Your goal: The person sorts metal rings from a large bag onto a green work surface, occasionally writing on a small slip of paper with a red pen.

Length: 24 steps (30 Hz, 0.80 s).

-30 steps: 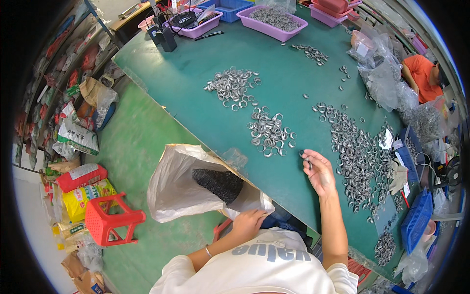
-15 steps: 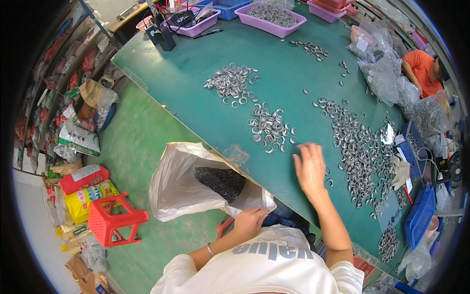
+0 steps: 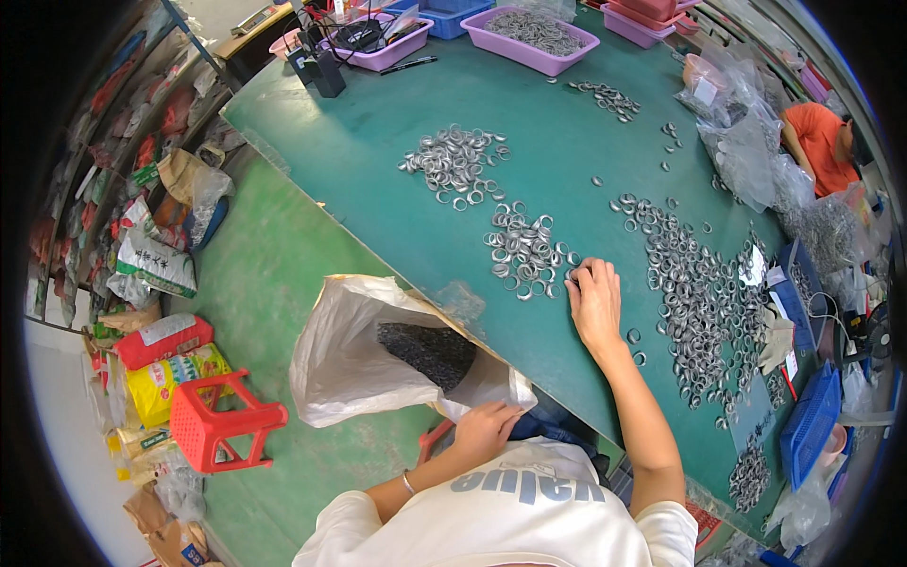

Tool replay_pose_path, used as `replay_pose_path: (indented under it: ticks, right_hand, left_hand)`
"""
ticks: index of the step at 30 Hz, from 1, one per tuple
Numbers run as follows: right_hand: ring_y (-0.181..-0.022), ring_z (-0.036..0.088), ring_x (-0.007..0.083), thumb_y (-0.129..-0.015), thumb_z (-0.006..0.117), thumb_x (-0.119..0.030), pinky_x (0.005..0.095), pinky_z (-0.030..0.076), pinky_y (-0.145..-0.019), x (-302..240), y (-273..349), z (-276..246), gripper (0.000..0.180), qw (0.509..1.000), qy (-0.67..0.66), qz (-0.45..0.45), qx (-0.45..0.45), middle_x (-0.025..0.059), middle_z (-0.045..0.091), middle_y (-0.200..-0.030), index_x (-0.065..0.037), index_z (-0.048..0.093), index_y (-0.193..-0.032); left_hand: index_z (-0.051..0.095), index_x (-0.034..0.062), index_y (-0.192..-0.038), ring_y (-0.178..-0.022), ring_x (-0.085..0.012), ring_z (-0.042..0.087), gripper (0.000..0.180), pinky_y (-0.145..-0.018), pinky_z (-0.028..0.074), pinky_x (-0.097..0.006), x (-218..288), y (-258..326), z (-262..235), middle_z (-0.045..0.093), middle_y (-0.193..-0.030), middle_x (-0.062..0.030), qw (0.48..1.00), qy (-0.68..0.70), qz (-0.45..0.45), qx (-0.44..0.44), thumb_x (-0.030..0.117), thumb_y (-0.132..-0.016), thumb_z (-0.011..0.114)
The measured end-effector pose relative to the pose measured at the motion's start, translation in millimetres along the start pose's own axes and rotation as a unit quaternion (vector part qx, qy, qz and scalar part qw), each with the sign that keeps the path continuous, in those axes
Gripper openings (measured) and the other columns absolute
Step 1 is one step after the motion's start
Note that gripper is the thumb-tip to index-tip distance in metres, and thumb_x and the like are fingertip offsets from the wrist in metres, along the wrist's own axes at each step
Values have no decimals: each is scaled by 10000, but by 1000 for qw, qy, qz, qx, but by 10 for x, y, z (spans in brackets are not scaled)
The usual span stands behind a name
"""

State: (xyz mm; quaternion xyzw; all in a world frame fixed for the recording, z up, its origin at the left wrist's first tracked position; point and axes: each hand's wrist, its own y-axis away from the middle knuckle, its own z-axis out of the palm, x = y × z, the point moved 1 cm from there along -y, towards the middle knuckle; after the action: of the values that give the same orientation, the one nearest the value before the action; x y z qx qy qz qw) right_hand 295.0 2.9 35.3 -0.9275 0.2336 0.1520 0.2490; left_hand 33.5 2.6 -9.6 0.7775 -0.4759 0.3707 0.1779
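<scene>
My left hand [image 3: 485, 430] is closed on the near rim of a white woven sack [image 3: 331, 364], whose mouth gapes beside the table edge. Dark small pieces [image 3: 430, 354] lie inside it. On the green table [image 3: 378, 213], my right hand [image 3: 595, 302] has its fingers curled down with a metal ring [image 3: 573, 275] between thumb and fingertips. Just left of that hand is a small heap of silvery rings [image 3: 524, 250]. Another ring heap [image 3: 453, 163] lies farther back, and a large spread of rings [image 3: 699, 307] covers the table to the right.
Purple trays, one full of small metal parts [image 3: 534, 42], stand at the far edge. Clear plastic bags [image 3: 746, 151] and a blue basket [image 3: 811, 420] line the right side, where a person in orange [image 3: 820, 146] bends. A red stool [image 3: 222, 420] stands on the floor at left.
My right hand has moved slightly away from me, and its spread fingers have closed at the edge of the near ring heap. The left hand keeps its hold on the sack.
</scene>
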Motion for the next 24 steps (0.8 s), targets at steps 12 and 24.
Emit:
replay_pose_path:
  ticks: [12,24]
  right_hand:
    - [-884,607,315,-791,675,-46,374,490,-770,-618,92,-98,139,961,-265,16,-79,149,625,-920,-2,628,-914]
    - [-922,510,300,-768,700,-62,412,404,-784,102,-163,161,166,997,8,3,73,103,568,-970,-25,603,-898]
  left_hand:
    - [700,79,-959,-676,-292,602,166,-599,482,-398,-36,55,-20,591,-731,-96,1000,10,10,-4,78,-797,662]
    - [700,96,-937,-739,-276,612,126,-615,497,-384,-44,65,20,606,-760,-80,1000,-1,-3,-7,131,-830,643]
